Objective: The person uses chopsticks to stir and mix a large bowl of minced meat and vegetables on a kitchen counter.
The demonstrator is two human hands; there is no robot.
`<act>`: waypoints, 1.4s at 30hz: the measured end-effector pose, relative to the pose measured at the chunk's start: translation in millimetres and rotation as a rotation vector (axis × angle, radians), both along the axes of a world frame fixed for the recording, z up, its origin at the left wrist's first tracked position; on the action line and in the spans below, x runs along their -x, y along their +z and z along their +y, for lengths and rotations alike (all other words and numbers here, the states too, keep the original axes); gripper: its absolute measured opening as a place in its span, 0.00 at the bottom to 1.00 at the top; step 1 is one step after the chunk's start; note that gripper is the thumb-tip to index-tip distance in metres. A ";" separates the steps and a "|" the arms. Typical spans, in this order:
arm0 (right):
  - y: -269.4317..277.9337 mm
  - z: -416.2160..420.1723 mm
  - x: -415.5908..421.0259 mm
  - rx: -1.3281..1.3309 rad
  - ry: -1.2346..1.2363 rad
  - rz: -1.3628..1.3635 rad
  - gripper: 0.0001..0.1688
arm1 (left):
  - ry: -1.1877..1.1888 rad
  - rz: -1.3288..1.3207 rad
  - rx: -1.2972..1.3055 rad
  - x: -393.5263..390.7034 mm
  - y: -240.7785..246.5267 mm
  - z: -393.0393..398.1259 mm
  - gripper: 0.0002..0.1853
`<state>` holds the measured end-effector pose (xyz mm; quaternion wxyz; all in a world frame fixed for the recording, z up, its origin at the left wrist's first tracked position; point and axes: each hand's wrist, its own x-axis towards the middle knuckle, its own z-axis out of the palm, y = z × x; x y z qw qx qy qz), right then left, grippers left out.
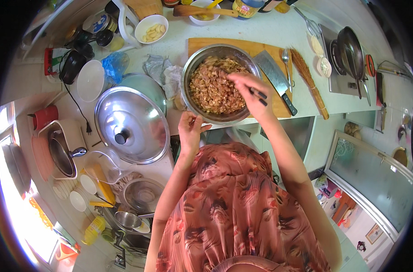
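A stainless steel bowl (220, 121) of chopped meat mixture (215, 88) stands on a wooden cutting board (277, 110). Over its right side, my right hand (254, 91) grips dark chopsticks (259, 97); their back ends stick out past the fingers, and the lower parts are hard to make out against the meat. My left hand (191, 131) is at the bowl's near-left rim, thumb and fingers against it. To the bowl's right on the board lie a cleaver (272, 74) and a metal spoon (286, 59).
A large pot lid (138, 119) is at the left. Behind the bowl stand a bowl of peeled garlic (153, 32) and a wooden spatula (203, 12) across another bowl. A straw brush (306, 78) lies at right, before a wok (350, 51) on the stove.
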<state>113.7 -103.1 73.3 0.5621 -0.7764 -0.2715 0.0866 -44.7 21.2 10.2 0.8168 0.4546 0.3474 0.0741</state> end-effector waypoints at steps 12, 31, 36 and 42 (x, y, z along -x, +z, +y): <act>0.8 -36.6 68.3 0.086 -0.356 -0.179 0.15 | -0.047 -0.001 0.038 1.2 1.6 4.5 0.02; 26.1 -43.2 19.9 -0.062 -0.398 0.353 0.12 | 0.007 0.004 -0.007 0.4 -3.6 12.1 0.01; 21.7 -40.9 25.8 -0.017 -0.250 0.241 0.14 | 0.046 0.001 -0.033 -0.1 -3.5 8.8 0.01; 11.6 -21.5 35.8 0.135 0.250 -0.175 0.19 | 0.092 0.027 -0.083 -1.5 -4.4 6.3 0.01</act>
